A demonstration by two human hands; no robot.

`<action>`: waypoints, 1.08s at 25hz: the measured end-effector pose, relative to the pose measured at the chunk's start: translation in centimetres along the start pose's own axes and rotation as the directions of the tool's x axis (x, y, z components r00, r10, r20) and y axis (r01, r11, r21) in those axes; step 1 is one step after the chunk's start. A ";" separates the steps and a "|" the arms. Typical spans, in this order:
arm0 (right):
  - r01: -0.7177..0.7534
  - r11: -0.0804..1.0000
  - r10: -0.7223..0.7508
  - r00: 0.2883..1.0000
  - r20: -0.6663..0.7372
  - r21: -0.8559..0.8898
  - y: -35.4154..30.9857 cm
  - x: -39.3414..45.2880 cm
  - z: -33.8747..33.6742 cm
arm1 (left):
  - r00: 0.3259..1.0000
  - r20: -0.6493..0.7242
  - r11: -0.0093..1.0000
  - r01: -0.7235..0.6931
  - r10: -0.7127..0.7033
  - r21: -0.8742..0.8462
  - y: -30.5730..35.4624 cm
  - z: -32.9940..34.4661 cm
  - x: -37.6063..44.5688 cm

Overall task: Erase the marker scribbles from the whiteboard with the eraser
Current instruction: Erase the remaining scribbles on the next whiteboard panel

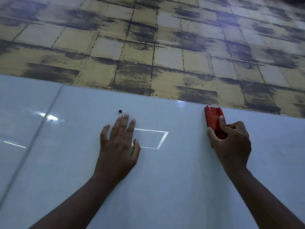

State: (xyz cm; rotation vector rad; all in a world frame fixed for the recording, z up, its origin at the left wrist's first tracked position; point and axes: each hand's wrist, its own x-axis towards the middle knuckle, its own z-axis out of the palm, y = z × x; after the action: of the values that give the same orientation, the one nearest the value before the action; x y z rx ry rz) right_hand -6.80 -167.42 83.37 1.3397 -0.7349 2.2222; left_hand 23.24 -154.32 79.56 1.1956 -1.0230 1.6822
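Nearby, black dot point(120, 111) beside left hand point(119, 146).

whiteboard point(165, 179): glossy, smooth, white, mirroring lights
eraser point(212, 117): red, smooth plastic look
wall point(148, 38) above whiteboard: matt, mottled yellow-grey tile pattern

The eraser point(213, 119) is half buried under the right hand point(231, 141), so its lower end and the wiping face can't be seen. Whiteboard point(165, 187) runs off the frame at 9, 6 and 3 o'clock, and both forearms get cut at the bottom edge. Left hand point(118, 144) covers the 9 o'clock corner of a bright rectangle reflection point(158, 139). The little black dot point(120, 111) at 12 o'clock from that hand is too small to tell what it is. The wall point(148, 38) pattern is smeared.
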 end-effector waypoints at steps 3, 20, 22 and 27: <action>-0.021 0.999 0.022 0.999 -0.029 0.030 -2.2 -0.1 1.1 | 1.000 0.016 1.000 0.005 -0.005 0.009 0.2 0.1 -0.1; 0.317 0.948 -0.316 0.943 0.098 0.007 -3.3 0.8 0.7 | 0.998 -0.035 0.997 -0.049 0.051 0.064 1.0 0.1 -1.0; 0.203 0.977 -0.197 0.977 0.081 -0.065 0.5 1.8 -0.6 | 0.996 -0.051 0.995 -0.065 0.068 0.070 1.4 0.1 -1.4; 0.022 0.989 -0.018 0.999 0.035 -0.146 6.5 2.9 -2.8 | 0.995 -0.052 0.994 -0.079 0.082 0.071 2.9 -0.4 -1.5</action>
State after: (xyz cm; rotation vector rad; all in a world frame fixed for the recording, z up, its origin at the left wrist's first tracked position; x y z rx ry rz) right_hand -13.92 -170.27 83.46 1.3088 -0.8748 2.0911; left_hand 20.77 -155.20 77.57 1.1595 -0.9984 1.8163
